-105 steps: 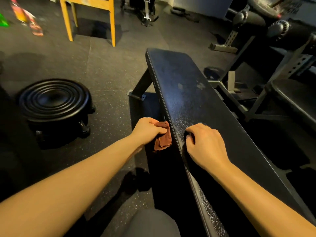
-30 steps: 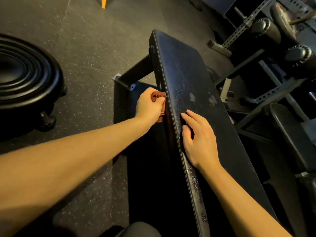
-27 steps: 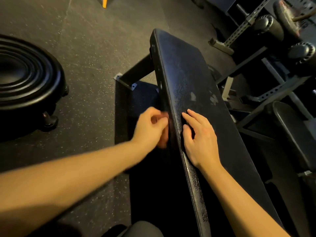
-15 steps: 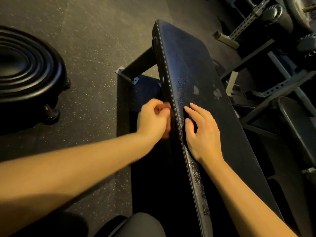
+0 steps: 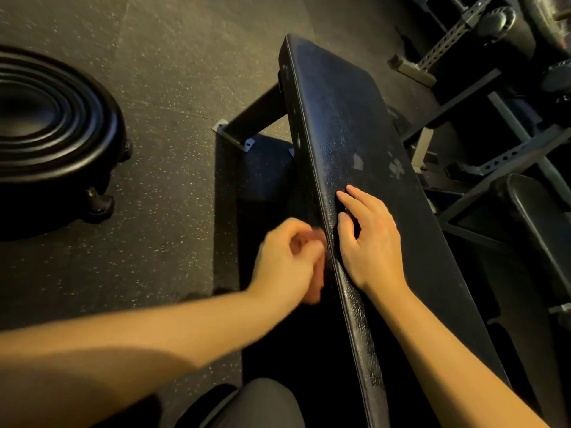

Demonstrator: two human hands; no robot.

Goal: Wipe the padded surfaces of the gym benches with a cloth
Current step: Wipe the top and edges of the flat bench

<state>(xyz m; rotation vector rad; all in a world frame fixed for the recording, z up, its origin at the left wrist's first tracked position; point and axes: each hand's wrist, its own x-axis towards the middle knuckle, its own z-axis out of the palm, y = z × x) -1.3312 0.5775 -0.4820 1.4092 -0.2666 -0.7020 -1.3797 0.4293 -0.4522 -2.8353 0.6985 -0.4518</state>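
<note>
Bench pad [image 5: 355,118] runs 12 to 5 o'clock | my right hand [image 5: 370,239] lies flat on its top by the left seam, fingers spread, bracing it, I judge | my left hand [image 5: 284,264], at the right's 8 o'clock, blurred, fingers curled, pinches the reddish cloth [image 5: 318,285] against the pad's side edge to wipe it | containers: none seen

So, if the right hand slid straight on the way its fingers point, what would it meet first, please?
Nothing stands in its way: the right hand lies flat on the bench pad, fingers angled towards the pad's left seam, so it would likely just run off that edge.
</note>
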